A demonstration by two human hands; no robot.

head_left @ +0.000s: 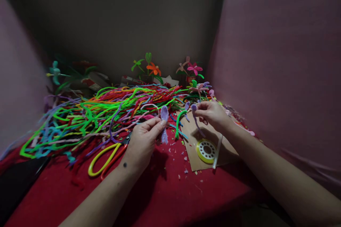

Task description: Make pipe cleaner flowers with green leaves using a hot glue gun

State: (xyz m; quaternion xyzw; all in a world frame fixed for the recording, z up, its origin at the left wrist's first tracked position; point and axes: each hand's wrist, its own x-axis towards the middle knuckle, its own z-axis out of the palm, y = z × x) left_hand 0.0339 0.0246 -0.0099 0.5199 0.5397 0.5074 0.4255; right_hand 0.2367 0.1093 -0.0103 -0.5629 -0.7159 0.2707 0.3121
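Between the thumb and fingers of my left hand (pixel 145 138) is a purple pipe-cleaner petal (pixel 164 113), its rounded loop on top and its tails hanging below. My right hand (pixel 214 113) pinches a second purple pipe-cleaner piece (pixel 194 109), which has a rounded top and a long stem pointing down. The two pieces are apart, side by side above the red cloth. Just behind them another small purple piece (pixel 187 106) and a bent green pipe cleaner (pixel 177 131) lie by the cardboard's edge.
A large heap of coloured pipe cleaners (pixel 106 108) covers the left and back. Yellow-and-orange-handled scissors (pixel 102 163) lie beside my left wrist. A yellow tape roll (pixel 198 150) rests on the cardboard (pixel 190 152). Finished pipe-cleaner flowers, one orange (pixel 153 68), one pink (pixel 194 68), stand behind.
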